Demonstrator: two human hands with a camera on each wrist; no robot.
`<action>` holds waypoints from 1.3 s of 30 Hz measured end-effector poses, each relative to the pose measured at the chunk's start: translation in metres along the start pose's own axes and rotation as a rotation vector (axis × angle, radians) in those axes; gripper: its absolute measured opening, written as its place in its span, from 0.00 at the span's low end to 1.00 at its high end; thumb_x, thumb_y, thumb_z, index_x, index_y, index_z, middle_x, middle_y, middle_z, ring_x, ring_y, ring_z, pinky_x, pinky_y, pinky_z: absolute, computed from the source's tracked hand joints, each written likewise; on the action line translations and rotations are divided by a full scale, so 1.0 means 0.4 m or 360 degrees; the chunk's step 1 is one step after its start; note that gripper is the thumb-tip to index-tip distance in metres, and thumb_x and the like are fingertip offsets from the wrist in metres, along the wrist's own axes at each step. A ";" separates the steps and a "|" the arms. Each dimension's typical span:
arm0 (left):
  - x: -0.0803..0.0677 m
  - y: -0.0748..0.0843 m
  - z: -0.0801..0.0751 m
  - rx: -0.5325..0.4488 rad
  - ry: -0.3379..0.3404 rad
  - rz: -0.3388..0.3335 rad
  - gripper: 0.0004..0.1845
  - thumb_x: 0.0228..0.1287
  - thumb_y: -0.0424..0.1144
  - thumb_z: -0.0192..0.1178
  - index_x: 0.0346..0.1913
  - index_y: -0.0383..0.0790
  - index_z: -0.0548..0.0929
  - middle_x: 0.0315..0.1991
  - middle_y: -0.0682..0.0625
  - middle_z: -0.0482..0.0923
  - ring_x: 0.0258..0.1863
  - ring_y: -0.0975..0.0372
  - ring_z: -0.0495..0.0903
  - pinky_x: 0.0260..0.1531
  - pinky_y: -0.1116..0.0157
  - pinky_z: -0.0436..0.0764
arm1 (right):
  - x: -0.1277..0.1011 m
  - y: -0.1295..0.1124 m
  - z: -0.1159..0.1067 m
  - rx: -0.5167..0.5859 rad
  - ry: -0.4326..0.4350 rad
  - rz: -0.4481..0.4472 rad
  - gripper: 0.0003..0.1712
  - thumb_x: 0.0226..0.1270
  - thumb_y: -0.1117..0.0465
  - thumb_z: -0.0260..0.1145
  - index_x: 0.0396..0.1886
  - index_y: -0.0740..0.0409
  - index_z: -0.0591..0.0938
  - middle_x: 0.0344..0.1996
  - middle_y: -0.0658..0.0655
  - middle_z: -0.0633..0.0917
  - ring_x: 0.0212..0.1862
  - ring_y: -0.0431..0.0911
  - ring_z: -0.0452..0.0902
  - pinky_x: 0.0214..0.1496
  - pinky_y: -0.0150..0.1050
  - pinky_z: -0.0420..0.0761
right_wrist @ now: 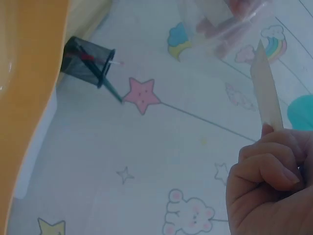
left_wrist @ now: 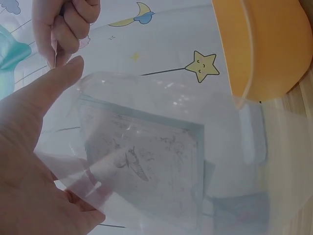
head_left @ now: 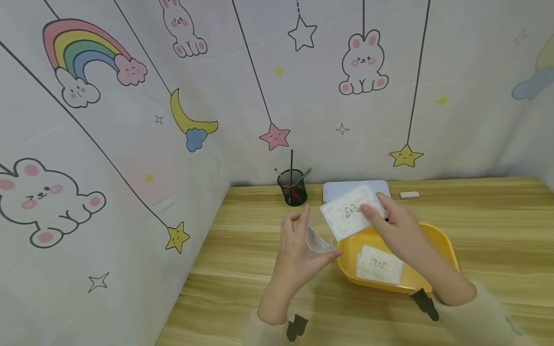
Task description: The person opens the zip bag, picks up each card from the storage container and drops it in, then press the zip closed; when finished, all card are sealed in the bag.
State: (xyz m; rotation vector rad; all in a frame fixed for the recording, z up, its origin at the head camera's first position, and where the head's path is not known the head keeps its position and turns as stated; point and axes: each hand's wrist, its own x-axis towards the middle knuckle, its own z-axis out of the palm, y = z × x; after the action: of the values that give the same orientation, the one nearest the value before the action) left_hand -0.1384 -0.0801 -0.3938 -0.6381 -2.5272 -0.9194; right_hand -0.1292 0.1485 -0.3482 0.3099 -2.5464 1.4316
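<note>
My left hand [head_left: 296, 250] holds a clear plastic bag [head_left: 318, 241], thumb and fingers spread apart at its mouth. In the left wrist view, a butterfly-printed card [left_wrist: 142, 166] shows through the clear plastic. My right hand [head_left: 398, 228] pinches a white rectangular packet [head_left: 352, 211] with a butterfly print by its right end, thumb on top. The packet is tilted close to the bag's mouth, and the right wrist view has it edge-on. Below the right hand, more butterfly-printed packets [head_left: 380, 265] lie overlapping in a yellow basin [head_left: 450, 254].
Behind the hands stand a black mesh pen cup [head_left: 292, 190] with several pens and a pale flat box [head_left: 337, 188]. A white eraser-like block [head_left: 409, 195] lies to their right. The wooden table [head_left: 229, 269] meets a printed cloth [head_left: 320, 96] at the back and left.
</note>
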 end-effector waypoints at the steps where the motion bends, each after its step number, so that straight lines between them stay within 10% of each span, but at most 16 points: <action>1: 0.000 0.000 0.000 0.0001 0.0004 0.0005 0.62 0.40 0.58 0.77 0.76 0.48 0.52 0.60 0.44 0.59 0.58 0.57 0.61 0.55 0.58 0.70 | -0.001 0.000 0.009 0.0013 0.0021 -0.0016 0.17 0.74 0.47 0.54 0.41 0.57 0.73 0.17 0.54 0.67 0.18 0.45 0.61 0.18 0.33 0.62; 18: 0.003 0.003 0.000 0.0034 0.0026 0.0011 0.60 0.41 0.61 0.75 0.75 0.44 0.55 0.59 0.44 0.60 0.58 0.58 0.61 0.56 0.59 0.70 | -0.014 -0.001 0.069 0.0083 0.0012 0.0026 0.21 0.72 0.47 0.58 0.52 0.57 0.78 0.21 0.53 0.76 0.18 0.45 0.66 0.16 0.34 0.67; 39: 0.005 0.011 0.011 0.0062 0.0040 0.0034 0.61 0.37 0.62 0.76 0.74 0.43 0.57 0.59 0.44 0.62 0.56 0.57 0.63 0.51 0.58 0.71 | 0.002 -0.003 0.100 -0.0072 -0.0092 -0.0119 0.12 0.66 0.50 0.66 0.37 0.53 0.84 0.21 0.44 0.79 0.20 0.42 0.70 0.19 0.34 0.71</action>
State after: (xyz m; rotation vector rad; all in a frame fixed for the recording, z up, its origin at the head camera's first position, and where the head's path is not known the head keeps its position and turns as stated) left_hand -0.1386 -0.0736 -0.3939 -0.6365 -2.5046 -0.8632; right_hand -0.1326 0.1135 -0.3674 0.4408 -2.5791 1.3553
